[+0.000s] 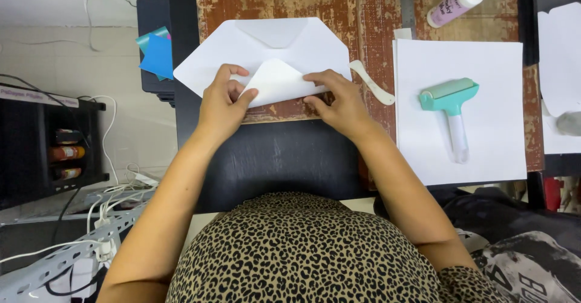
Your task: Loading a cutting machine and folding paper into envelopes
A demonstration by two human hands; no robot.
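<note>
A white paper envelope (266, 52), unfolded into a wide flat shape with pointed sides, lies on the worn brown table (339, 3), close to its near edge and toward its left end, where the left point of the paper juts past the table's left edge. The bottom flap is folded up into a rounded triangle in the middle. The left hand (223, 103) pinches the left edge of that flap between thumb and bent fingers, so its grip is closed on the paper. The right hand (342, 100) lies flat with fingers stretched out, pressing on the right edge of the flap and the sheet below; it presses rather than grasps.

Just right of the envelope, a cream folding tool (372, 83) lies slanted on the table. Further right, a white sheet (496, 127) covers the table down to its near edge, and a teal roller (452, 106) with a clear handle lies on it. A glue bottle (460, 2) with a white nozzle lies tilted near the far edge. Blue paper scraps (157, 54) sit on a dark box off the table's left edge.
</note>
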